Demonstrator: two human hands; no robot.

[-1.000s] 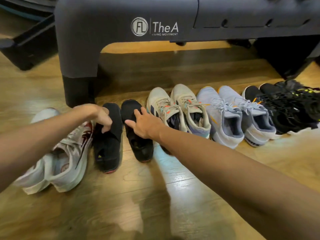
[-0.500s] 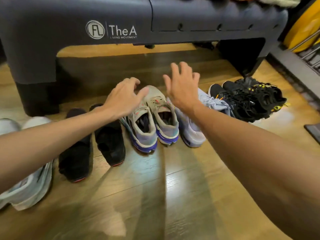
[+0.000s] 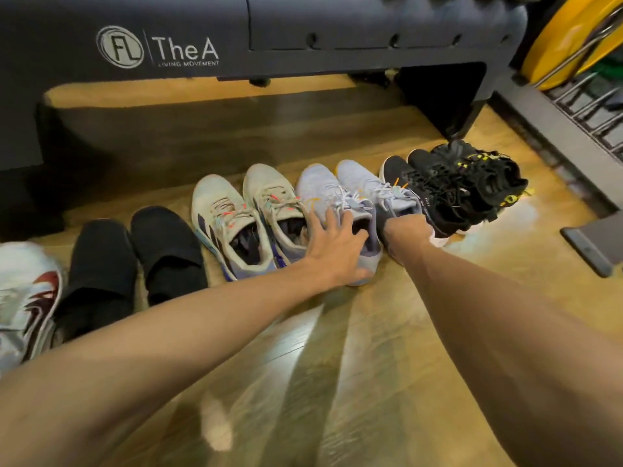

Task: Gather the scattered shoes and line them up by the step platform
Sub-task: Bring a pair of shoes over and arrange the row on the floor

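Both hands had dropped from above the row onto the pale blue pair since half a second earlier. From the head camera, the left hand [image 3: 332,246] lay on the heel of the left blue shoe [image 3: 332,200], fingers spread and nearly straight across its collar. The right hand [image 3: 404,227] was at the heel of the right blue shoe [image 3: 377,190]; its fingers were hidden behind the wrist, so whether the grip pinched the shoe could not be told. All the shoes stood in a row on the floor [image 3: 337,365], toes toward the step platform [image 3: 236,35]: a white and red shoe [image 3: 23,298] at the left edge, then black slippers [image 3: 135,261], beige trainers [image 3: 249,214], the blue pair, and black trainers [image 3: 455,187] beside the platform's right leg.
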